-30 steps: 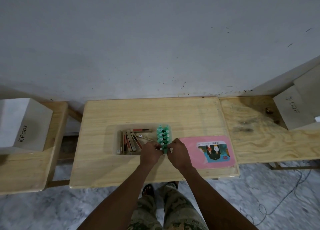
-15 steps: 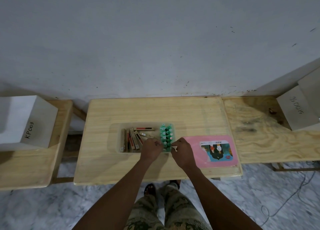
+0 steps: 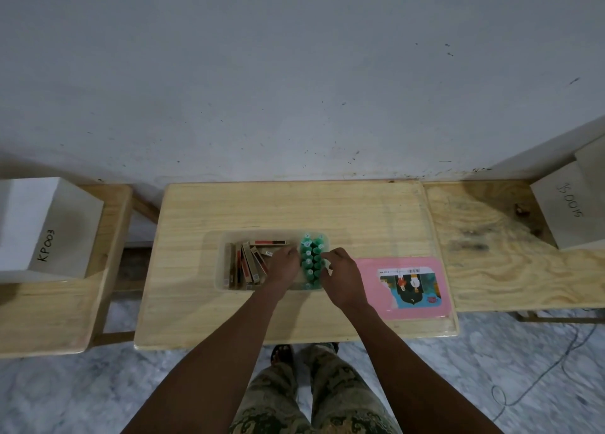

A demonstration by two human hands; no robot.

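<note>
A clear plastic tray sits mid-table. Its left half holds several brown and red slim boxes, its right half two rows of upright green bottles. My left hand lies on the left side of the green bottles, fingers curled against them. On the bottles' right side is my right hand, its fingertips touching the row. The bottles between the hands are partly hidden, so I cannot tell whether either hand grips one.
A pink card with a picture and barcode lies right of the tray on the wooden table. A white box marked KP003 stands on the left bench; another lettered box is on the right bench.
Both hands have moved a little farther up along the green bottle rows. The camera shifted slightly.
</note>
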